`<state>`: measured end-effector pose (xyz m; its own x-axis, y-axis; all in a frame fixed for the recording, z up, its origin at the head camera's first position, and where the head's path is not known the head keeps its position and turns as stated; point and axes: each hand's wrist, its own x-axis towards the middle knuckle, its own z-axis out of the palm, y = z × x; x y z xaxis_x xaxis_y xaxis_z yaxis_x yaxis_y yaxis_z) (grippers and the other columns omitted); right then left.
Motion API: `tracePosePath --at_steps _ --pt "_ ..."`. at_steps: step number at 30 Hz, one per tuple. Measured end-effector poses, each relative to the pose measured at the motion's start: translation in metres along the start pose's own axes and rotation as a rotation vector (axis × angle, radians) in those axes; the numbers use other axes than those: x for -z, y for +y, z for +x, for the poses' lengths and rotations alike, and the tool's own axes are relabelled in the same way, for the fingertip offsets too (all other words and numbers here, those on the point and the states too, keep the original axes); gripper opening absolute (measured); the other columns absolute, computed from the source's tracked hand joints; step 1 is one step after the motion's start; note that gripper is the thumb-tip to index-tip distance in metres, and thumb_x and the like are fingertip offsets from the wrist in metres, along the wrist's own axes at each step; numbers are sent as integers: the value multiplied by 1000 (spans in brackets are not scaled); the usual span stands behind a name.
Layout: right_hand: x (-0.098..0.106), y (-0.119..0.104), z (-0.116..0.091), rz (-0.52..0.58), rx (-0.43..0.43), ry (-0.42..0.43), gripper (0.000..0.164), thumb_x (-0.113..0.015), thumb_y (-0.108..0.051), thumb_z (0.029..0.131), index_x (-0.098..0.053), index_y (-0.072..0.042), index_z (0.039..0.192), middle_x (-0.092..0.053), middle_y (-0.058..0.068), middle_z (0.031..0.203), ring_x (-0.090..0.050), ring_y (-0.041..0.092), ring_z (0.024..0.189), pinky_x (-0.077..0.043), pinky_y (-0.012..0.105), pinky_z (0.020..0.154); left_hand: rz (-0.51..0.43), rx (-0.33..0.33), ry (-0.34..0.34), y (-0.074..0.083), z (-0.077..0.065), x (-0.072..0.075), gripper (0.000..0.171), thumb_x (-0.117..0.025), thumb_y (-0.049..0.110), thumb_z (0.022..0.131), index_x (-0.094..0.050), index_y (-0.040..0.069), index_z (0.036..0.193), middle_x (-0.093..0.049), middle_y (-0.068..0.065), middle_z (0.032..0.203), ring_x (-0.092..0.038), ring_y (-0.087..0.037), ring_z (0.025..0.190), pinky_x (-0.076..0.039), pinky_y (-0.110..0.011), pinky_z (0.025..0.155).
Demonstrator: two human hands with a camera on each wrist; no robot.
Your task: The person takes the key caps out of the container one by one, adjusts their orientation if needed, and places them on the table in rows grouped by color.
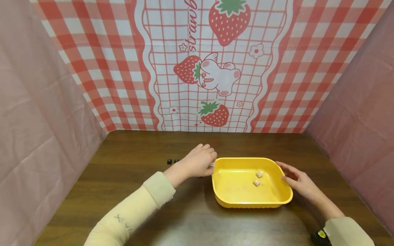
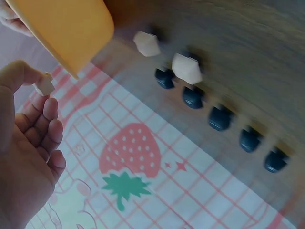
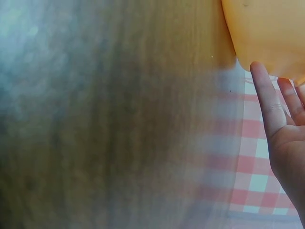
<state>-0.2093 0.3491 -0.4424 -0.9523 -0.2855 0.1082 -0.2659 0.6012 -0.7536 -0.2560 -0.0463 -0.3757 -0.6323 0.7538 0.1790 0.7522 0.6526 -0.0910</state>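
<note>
My left hand (image 1: 200,161) is just left of the yellow bin's rim, pinching a small pale block (image 2: 45,85) between thumb and forefinger. In the left wrist view its other fingers are loosely bent. Two more pale blocks (image 1: 258,179) lie on the floor of the yellow bin (image 1: 234,196). My right hand (image 1: 303,184) touches the bin's right side with fairly straight fingers and thumb. Two pale blocks (image 2: 187,68) and a row of several black blocks (image 2: 220,118) stand on the table in the left wrist view; the left arm hides most of them from the head view.
The brown wooden table (image 1: 129,198) runs back to a red-checked strawberry cloth (image 1: 123,68). Pink cloth (image 1: 354,102) hangs along both sides. A black device (image 1: 320,237) is at the right cuff.
</note>
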Motion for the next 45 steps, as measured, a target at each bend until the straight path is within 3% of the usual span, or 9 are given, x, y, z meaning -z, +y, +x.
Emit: tracePosePath --at_steps 14,26,38,45 --pt "1 1 1 -9 -3 -8 52 -53 -20 95 -38 -5 142 -44 26 137 -47 -16 103 -47 15 79 -12 114 74 -33 -36 -12 15 -66 29 80 -57 18 85 -53 7 83 -43 -13 80 -32 -28 71" --pt "2 0 3 99 -42 -57 55 -52 -18 96 -32 -3 145 -41 28 136 -53 -10 102 -51 21 77 -28 176 71 -50 -66 -36 16 -68 23 74 -58 15 82 -56 4 82 -46 -15 79 -33 -30 69" --pt "6 -1 5 137 -99 -88 56 -51 -21 96 -31 -1 144 -40 28 138 -52 -12 101 -52 23 77 -24 190 28 -57 -76 -58 17 -71 25 75 -58 15 81 -55 5 79 -45 -15 75 -32 -29 67" --pt "5 -1 5 133 -97 -98 55 -51 -21 96 -32 -1 143 -40 30 138 -54 -10 100 -52 25 76 -23 195 -10 -56 -79 -62 18 -71 26 77 -59 15 83 -56 4 80 -45 -14 76 -31 -29 67"
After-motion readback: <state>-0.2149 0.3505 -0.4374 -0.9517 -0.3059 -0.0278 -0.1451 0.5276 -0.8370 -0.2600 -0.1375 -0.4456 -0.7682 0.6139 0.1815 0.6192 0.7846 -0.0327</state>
